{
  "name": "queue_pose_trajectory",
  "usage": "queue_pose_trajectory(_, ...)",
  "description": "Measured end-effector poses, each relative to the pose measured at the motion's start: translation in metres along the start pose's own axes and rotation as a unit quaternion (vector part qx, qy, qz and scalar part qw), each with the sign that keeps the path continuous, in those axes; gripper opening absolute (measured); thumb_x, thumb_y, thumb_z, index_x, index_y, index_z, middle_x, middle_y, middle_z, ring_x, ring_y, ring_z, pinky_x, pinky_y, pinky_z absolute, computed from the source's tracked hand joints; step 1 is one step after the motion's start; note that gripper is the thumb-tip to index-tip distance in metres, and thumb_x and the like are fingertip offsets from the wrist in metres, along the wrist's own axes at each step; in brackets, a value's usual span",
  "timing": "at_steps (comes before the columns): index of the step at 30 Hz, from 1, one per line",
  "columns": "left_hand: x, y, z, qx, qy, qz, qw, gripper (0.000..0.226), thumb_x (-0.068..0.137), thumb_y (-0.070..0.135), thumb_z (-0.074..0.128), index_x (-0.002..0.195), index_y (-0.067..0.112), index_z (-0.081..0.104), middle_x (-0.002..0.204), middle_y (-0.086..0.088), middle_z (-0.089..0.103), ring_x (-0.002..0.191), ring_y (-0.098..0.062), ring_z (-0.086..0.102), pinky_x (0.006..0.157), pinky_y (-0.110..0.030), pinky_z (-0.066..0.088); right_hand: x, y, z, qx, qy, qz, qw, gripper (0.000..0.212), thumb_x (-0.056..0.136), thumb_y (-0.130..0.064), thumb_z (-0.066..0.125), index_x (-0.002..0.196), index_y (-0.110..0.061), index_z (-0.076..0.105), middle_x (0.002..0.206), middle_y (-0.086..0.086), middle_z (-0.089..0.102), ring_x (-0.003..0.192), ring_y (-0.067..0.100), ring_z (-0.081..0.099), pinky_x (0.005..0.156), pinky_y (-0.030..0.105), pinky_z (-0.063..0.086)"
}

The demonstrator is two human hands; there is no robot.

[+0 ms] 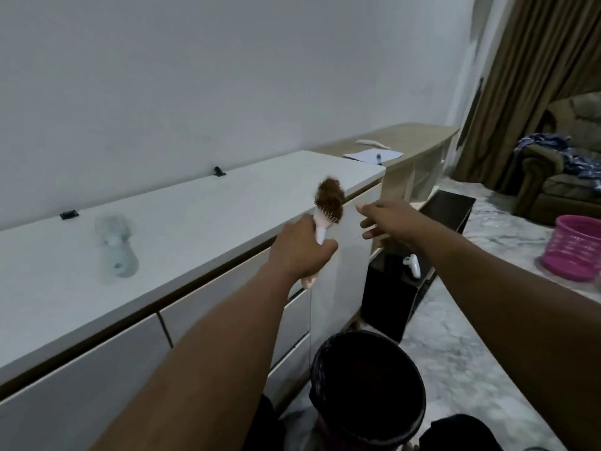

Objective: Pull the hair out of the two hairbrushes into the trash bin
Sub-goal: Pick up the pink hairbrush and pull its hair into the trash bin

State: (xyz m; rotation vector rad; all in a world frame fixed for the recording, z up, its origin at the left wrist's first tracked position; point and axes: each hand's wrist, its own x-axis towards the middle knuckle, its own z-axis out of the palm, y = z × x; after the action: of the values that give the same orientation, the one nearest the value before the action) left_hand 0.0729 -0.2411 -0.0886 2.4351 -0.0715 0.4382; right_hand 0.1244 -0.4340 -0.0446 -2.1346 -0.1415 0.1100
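My left hand grips the handle of a pink hairbrush, held upright over the cabinet's front edge. A clump of brown hair covers the brush head. My right hand hovers just right of the brush, fingers spread, holding nothing. A pale green hairbrush lies flat on the white cabinet top, to the left. The black trash bin stands on the floor below my hands, beside the cabinet.
A black low stand with a small white object sits right of the cabinet. A pink basket stands on the marble floor at the right. A wooden shelf with papers lies behind, a sofa at far right.
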Motion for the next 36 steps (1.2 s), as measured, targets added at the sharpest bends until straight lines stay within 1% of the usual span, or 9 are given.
queue_pose_trajectory(6, -0.012, -0.017, 0.069, 0.009, -0.059, -0.007, 0.998, 0.038, 0.077, 0.050, 0.061, 0.101, 0.022, 0.053, 0.091, -0.001, 0.064, 0.078, -0.022, 0.062, 0.070, -0.039, 0.056, 0.007, 0.067, 0.020, 0.123, -0.010, 0.066, 0.990, 0.054, 0.098, -0.049, 0.058, 0.132, -0.008, 0.058, 0.118, 0.012, 0.068, 0.103, 0.027, 0.072, 0.096, 0.049, 0.058)
queue_pose_trajectory(12, -0.031, -0.058, 0.147, -0.002, -0.137, -0.030, 0.990, 0.034, 0.076, 0.047, 0.062, 0.091, 0.020, 0.049, 0.082, -0.002, 0.062, 0.074, -0.025, 0.060, 0.057, -0.035, 0.041, 0.013, 0.155, 0.066, 0.192, -0.013, 0.113, 0.975, 0.031, 0.093, -0.037, 0.071, 0.101, -0.007, 0.068, 0.086, 0.006, 0.069, 0.091, 0.031, 0.075, 0.087, 0.055, 0.059)
queue_pose_trajectory(16, -0.052, -0.099, 0.203, -0.020, -0.187, -0.061, 0.980, 0.030, 0.073, 0.043, 0.061, 0.085, 0.023, 0.043, 0.072, 0.001, 0.060, 0.068, -0.026, 0.060, 0.056, -0.037, 0.044, 0.015, 0.219, 0.105, 0.219, -0.003, 0.166, 0.962, 0.041, 0.091, -0.039, 0.072, 0.116, -0.007, 0.065, 0.095, 0.005, 0.072, 0.088, 0.024, 0.076, 0.071, 0.040, 0.064)
queue_pose_trajectory(19, -0.068, -0.131, 0.245, -0.024, -0.236, -0.081, 0.968, 0.028, 0.071, 0.041, 0.062, 0.085, 0.025, 0.043, 0.072, 0.001, 0.061, 0.070, -0.027, 0.061, 0.060, -0.040, 0.050, 0.018, 0.266, 0.134, 0.255, -0.008, 0.238, 0.937, 0.040, 0.091, -0.041, 0.072, 0.117, -0.013, 0.063, 0.103, 0.005, 0.071, 0.096, 0.026, 0.074, 0.074, 0.039, 0.065)
queue_pose_trajectory(21, -0.078, -0.149, 0.268, -0.026, -0.271, -0.092, 0.958, 0.028, 0.071, 0.039, 0.062, 0.086, 0.025, 0.044, 0.073, 0.000, 0.063, 0.070, -0.028, 0.063, 0.063, -0.043, 0.054, 0.021, 0.296, 0.149, 0.288, 0.012, 0.283, 0.915, 0.044, 0.090, -0.040, 0.074, 0.116, -0.006, 0.064, 0.100, 0.006, 0.070, 0.091, 0.025, 0.072, 0.070, 0.036, 0.063)
queue_pose_trajectory(24, -0.086, -0.171, 0.297, -0.037, -0.309, -0.089, 0.946, 0.028, 0.072, 0.037, 0.064, 0.087, 0.026, 0.044, 0.071, 0.002, 0.063, 0.068, -0.026, 0.063, 0.062, -0.043, 0.053, 0.024, 0.334, 0.165, 0.328, 0.028, 0.317, 0.889, 0.031, 0.091, -0.030, 0.075, 0.105, -0.004, 0.065, 0.088, 0.006, 0.069, 0.085, 0.026, 0.065, 0.064, 0.033, 0.058)
queue_pose_trajectory(28, -0.090, -0.191, 0.329, -0.056, -0.350, -0.098, 0.930, 0.028, 0.072, 0.035, 0.064, 0.085, 0.027, 0.040, 0.067, 0.002, 0.058, 0.062, -0.021, 0.059, 0.058, -0.046, 0.052, 0.028, 0.372, 0.175, 0.347, 0.012, 0.348, 0.871, 0.034, 0.091, -0.022, 0.074, 0.116, 0.001, 0.069, 0.087, 0.008, 0.077, 0.073, 0.020, 0.071, 0.063, 0.031, 0.058)
queue_pose_trajectory(32, -0.098, -0.201, 0.353, -0.149, -0.373, -0.180, 0.898, 0.025, 0.081, 0.025, 0.065, 0.089, 0.018, 0.043, 0.072, -0.005, 0.056, 0.061, -0.020, 0.054, 0.057, -0.034, 0.042, 0.041, 0.396, 0.184, 0.316, 0.002, 0.356, 0.879, 0.016, 0.091, -0.018, 0.074, 0.092, -0.003, 0.070, 0.072, 0.005, 0.076, 0.066, 0.017, 0.073, 0.065, 0.032, 0.062)
queue_pose_trajectory(36, -0.093, -0.205, 0.378, -0.198, -0.367, -0.238, 0.877, 0.025, 0.091, 0.042, 0.055, 0.101, 0.020, 0.049, 0.084, 0.001, 0.062, 0.076, -0.018, 0.060, 0.071, -0.038, 0.047, 0.060, 0.408, 0.190, 0.313, 0.035, 0.367, 0.875, 0.021, 0.093, -0.015, 0.072, 0.077, -0.005, 0.064, 0.075, 0.013, 0.072, 0.070, 0.023, 0.074, 0.063, 0.036, 0.063)
